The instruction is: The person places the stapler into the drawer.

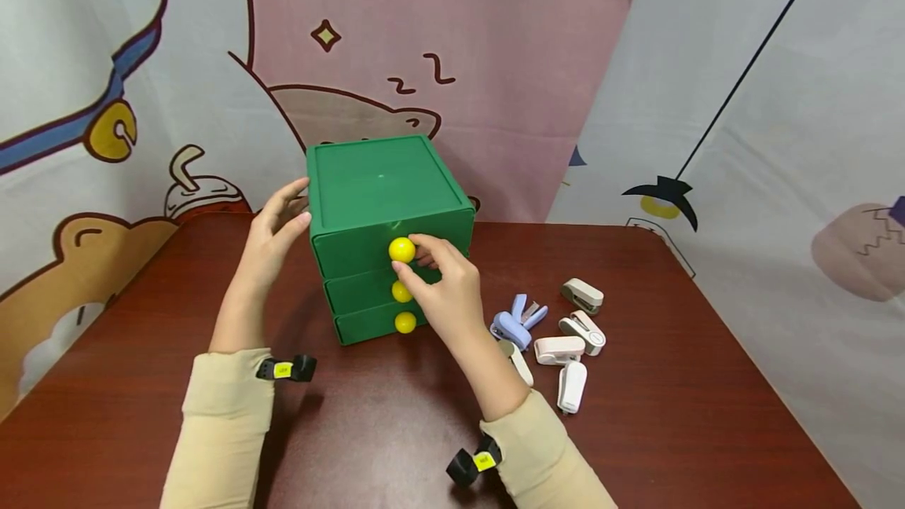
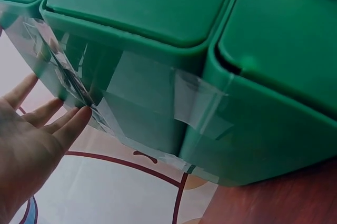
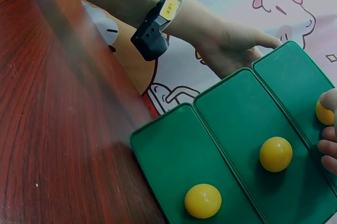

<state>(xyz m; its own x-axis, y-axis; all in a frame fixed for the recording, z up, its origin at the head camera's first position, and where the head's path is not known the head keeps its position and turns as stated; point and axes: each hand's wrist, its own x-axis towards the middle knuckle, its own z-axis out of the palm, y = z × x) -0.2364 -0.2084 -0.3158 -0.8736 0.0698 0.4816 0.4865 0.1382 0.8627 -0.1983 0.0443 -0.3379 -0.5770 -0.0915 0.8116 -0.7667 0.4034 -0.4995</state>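
Note:
A green drawer cabinet with three stacked drawers stands on the table, each drawer front carrying a round yellow knob. My right hand pinches the top knob between thumb and forefinger. All three drawers look closed. Against the cabinet's left side, my left hand rests with fingers loosely spread near the upper corner. In the left wrist view, the fingertips of that hand touch clear tape on the cabinet's side. The middle knob and the bottom knob are untouched.
To the right of the cabinet lie several small staplers: a lavender-blue one with its arms spread, and white or grey ones, among them a white stapler. A printed cloth hangs behind the brown table.

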